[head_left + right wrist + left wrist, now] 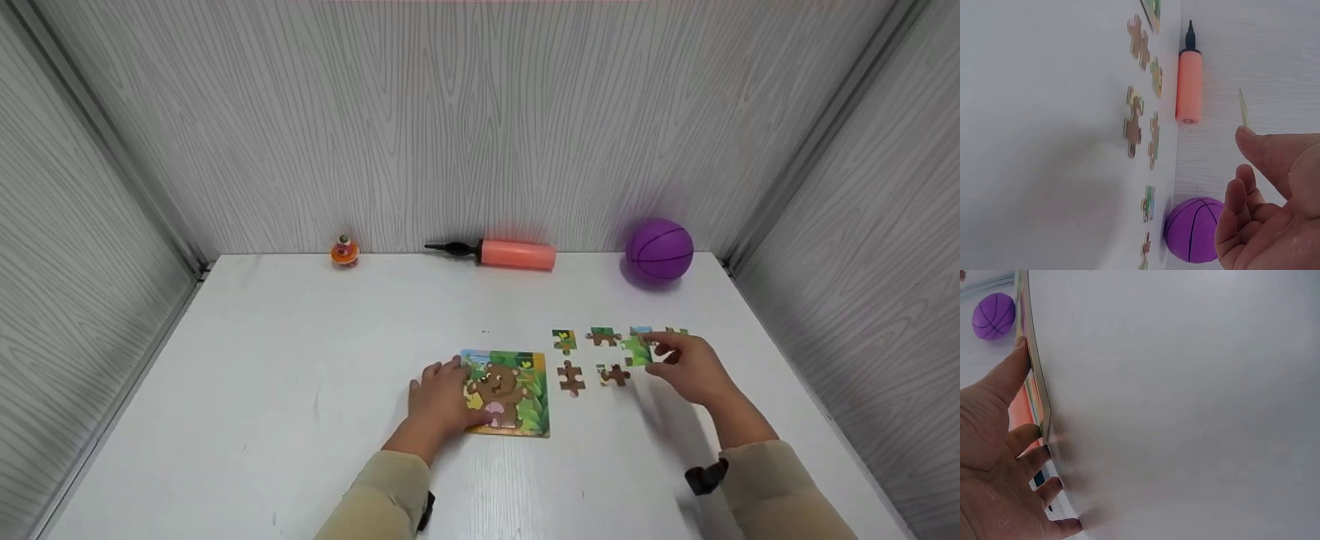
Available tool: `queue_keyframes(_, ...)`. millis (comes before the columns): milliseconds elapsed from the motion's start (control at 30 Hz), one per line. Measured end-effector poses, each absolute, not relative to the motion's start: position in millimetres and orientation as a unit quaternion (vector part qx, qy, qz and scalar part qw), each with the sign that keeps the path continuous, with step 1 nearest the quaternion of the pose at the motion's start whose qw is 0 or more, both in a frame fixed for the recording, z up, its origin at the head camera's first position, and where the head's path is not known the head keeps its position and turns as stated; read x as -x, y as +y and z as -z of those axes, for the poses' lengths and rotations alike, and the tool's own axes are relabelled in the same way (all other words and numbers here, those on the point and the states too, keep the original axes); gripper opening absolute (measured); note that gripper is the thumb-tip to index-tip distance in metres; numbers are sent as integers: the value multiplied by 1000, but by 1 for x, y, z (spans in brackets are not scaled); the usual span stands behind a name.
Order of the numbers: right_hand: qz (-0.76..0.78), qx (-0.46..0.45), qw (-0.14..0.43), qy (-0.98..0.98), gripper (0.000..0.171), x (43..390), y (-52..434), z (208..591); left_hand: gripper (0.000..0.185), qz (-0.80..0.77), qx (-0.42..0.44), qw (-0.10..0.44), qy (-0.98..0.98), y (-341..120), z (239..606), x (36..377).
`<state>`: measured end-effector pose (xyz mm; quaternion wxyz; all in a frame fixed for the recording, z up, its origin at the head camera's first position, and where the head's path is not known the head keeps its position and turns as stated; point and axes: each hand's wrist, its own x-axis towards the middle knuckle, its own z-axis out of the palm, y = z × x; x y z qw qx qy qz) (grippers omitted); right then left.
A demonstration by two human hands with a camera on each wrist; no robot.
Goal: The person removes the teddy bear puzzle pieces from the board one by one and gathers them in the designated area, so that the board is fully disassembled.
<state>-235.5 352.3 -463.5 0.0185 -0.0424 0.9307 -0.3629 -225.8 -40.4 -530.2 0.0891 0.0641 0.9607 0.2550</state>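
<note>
Bright, even overhead light, soft shadows under hands, slight wide-angle bend at edges, blurry close-up wrist views.

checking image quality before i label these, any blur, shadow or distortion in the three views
Head view: sharp, evenly lit, a soft shadow beside the purple ball. Left wrist view: close and tilted, the left hand large, the table a featureless grey blur. Right wrist view: rotated, the right hand soft-focused, the puzzle pieces clearer.
</note>
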Motion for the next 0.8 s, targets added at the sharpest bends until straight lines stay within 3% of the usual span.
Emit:
queue_keyframes(333,363,13,38,931,54,237,385,488,90,-258,-62,91,960,-41,529,225)
queue_keyframes(800,360,-33,84,929,53,237,395,505,90,-234,-69,82,966,-41,527,224)
